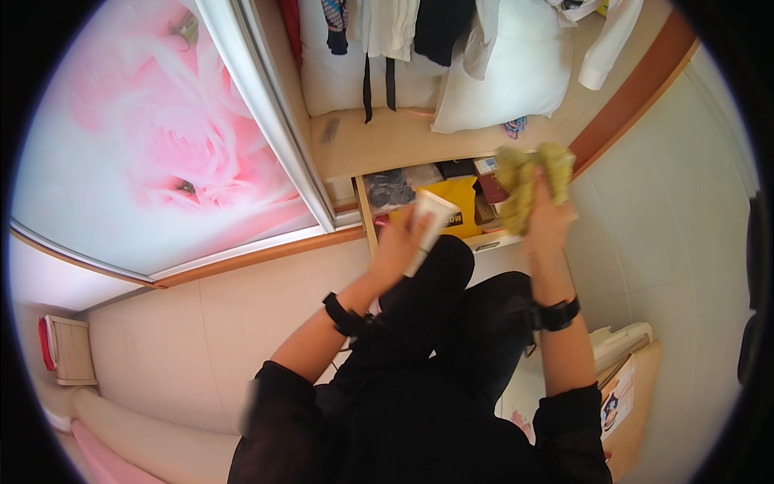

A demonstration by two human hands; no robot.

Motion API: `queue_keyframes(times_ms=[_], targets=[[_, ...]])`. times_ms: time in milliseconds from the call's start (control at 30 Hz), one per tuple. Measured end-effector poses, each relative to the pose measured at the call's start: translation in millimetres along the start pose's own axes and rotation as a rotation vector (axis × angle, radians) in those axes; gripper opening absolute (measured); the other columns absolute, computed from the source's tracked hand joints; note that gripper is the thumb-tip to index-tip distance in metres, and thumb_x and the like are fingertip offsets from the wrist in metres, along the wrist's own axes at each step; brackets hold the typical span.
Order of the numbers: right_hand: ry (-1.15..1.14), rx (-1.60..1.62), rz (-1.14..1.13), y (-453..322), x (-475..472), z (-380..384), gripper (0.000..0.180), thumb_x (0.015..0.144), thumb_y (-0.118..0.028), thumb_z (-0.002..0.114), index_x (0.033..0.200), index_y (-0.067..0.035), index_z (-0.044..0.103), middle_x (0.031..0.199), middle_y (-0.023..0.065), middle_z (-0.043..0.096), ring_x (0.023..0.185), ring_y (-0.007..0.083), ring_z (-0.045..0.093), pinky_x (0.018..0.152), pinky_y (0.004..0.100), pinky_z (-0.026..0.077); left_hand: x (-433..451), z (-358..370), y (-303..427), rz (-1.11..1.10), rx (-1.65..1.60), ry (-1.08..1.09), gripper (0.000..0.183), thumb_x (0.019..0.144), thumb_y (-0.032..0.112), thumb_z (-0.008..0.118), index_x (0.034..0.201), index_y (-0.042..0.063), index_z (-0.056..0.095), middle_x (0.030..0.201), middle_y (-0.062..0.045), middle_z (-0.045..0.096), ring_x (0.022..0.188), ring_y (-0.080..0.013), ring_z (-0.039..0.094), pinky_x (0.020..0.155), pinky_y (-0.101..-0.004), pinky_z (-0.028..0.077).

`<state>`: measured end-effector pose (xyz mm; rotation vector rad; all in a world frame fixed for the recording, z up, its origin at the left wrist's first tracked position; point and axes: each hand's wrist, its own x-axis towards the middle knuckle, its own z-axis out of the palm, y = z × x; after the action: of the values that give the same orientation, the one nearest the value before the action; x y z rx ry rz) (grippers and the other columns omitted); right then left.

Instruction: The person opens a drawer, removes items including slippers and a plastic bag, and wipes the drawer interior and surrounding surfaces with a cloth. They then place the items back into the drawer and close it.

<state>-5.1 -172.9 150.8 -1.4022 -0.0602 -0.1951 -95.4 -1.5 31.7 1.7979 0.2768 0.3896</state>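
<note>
My left hand (396,245) grips a white tube (432,227), held at a slant over the front left of an open wardrobe drawer (499,242). A crumpled yellow-green cloth (514,187) is in my right hand (549,215), raised at the drawer's right end and hiding part of it. Inside the drawer lie a yellow plastic bag (462,199) with writing on it, a clear bag with dark grey contents (390,189), a dark red booklet or box (493,189) and a black item (456,167) near the back.
Above the drawer, a wooden shelf (387,142) bears white pillows (508,85), with clothes (393,27) hanging over them. A sliding door with a rose print (181,139) stands at the left. A cardboard box (644,393) is at the lower right, beside the pale wall (653,242).
</note>
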Motion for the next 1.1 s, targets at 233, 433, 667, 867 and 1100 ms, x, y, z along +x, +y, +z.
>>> queue_keyframes(times_ms=[233, 433, 667, 867, 1100], targets=[[0.024, 0.01, 0.033, 21.8, 87.2, -24.8, 0.033, 0.085, -0.017, 0.065, 0.108, 0.005, 0.059, 0.097, 0.0074, 0.063, 0.082, 0.0134, 0.059, 0.068, 0.0282, 0.049, 55.2, -48.4, -136.3, -0.365, -0.014, 0.233, 0.043, 0.086, 0.035, 0.061, 0.084, -0.006, 0.053, 0.07, -0.017, 0.061, 0.068, -0.0259, 0.062, 0.059, -0.0358, 0.047], [-0.03, -0.024, 0.04, 85.7, 122.6, 2.3, 0.03, 0.084, -0.016, 0.067, 0.105, 0.004, 0.061, 0.095, 0.0075, 0.064, 0.079, 0.0128, 0.059, 0.069, 0.0266, 0.048, 89.1, -21.4, -184.7, -0.266, 0.531, 0.069, 0.048, 0.079, 0.039, 0.065, 0.087, -0.008, 0.055, 0.074, -0.025, 0.062, 0.075, -0.0403, 0.062, 0.064, -0.0449, 0.049], [-0.041, 0.145, 0.275, 137.4, 124.4, 24.6, 0.033, 0.084, -0.014, 0.066, 0.109, 0.006, 0.058, 0.102, 0.0093, 0.063, 0.086, 0.0153, 0.06, 0.072, 0.0272, 0.048, 109.8, 11.5, -204.3, -0.362, 0.698, -0.226, 0.041, 0.08, 0.043, 0.064, 0.089, 0.003, 0.065, 0.07, -0.018, 0.065, 0.069, -0.0323, 0.065, 0.063, -0.0397, 0.051], [-0.052, 0.186, 0.364, 149.1, 123.4, 35.2, 0.033, 0.085, -0.012, 0.063, 0.112, 0.006, 0.056, 0.105, 0.0092, 0.061, 0.09, 0.0153, 0.059, 0.075, 0.0277, 0.047, 104.9, 16.7, -219.2, -0.117, 0.585, -0.095, 0.038, 0.073, 0.033, 0.071, 0.099, 0.006, 0.064, 0.077, -0.017, 0.065, 0.077, -0.0341, 0.064, 0.068, -0.0419, 0.051], [-0.091, 0.192, 0.371, 149.3, 114.4, 57.4, 0.032, 0.086, -0.01, 0.062, 0.114, 0.004, 0.056, 0.105, 0.007, 0.061, 0.091, 0.0152, 0.058, 0.077, 0.0273, 0.047, 104.8, 26.3, -224.7, 0.073, 0.783, -0.338, 0.033, 0.071, 0.027, 0.071, 0.096, 0.006, 0.066, 0.074, -0.014, 0.065, 0.078, -0.033, 0.063, 0.07, -0.0421, 0.05]])
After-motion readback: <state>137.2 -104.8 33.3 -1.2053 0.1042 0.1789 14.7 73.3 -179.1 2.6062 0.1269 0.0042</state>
